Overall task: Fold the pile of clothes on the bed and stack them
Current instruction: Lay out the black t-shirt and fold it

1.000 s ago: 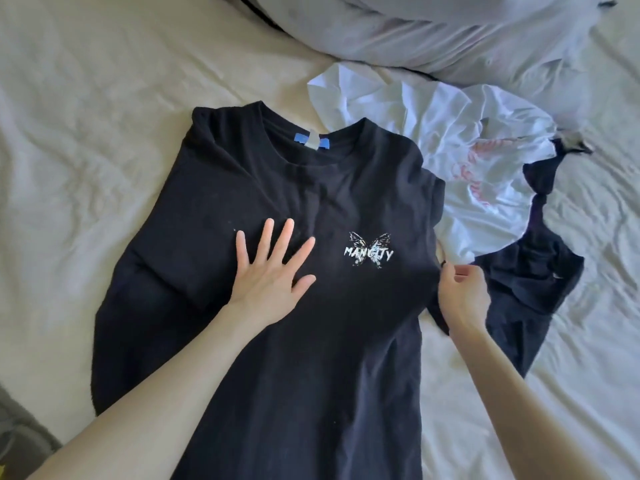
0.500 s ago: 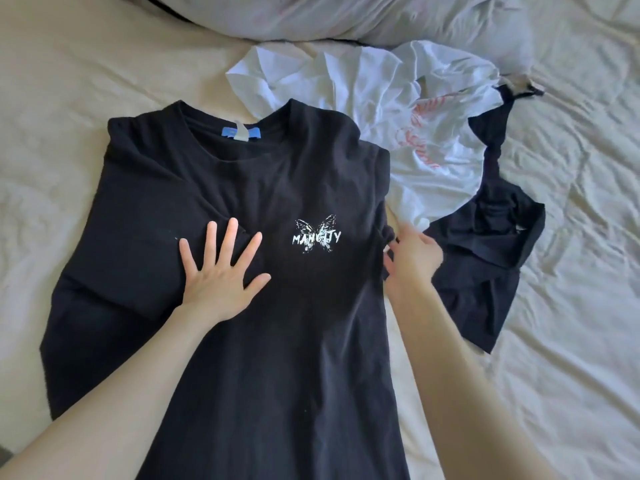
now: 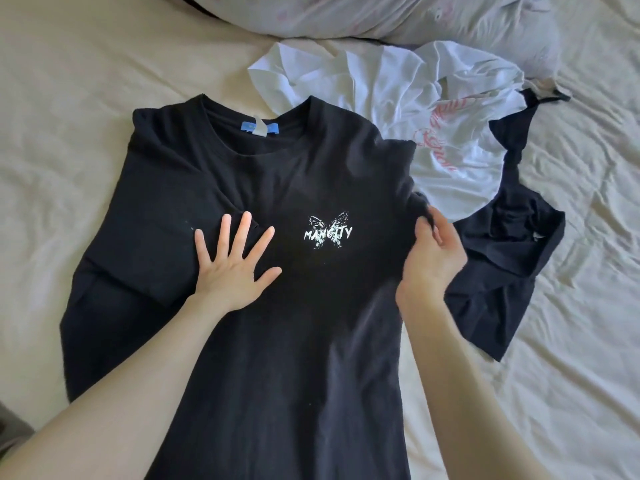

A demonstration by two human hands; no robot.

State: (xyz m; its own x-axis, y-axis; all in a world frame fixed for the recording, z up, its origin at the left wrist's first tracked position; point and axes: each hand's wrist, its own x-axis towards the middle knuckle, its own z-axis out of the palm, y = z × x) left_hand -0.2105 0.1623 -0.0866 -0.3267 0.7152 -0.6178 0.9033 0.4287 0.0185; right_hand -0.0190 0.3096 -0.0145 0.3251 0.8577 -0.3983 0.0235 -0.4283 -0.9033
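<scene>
Head view, black T-shirt [image 3: 277,188] lengthwise, collar away

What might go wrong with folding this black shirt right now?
The right hand pinches the black T-shirt's side edge right beside the small dark garment, so it could catch that too and drag it into the fold. The left hand lies flat on a sleeve already folded inward; if it slips, that fold may bunch. The crumpled white shirt lies partly under the shoulder.
</scene>
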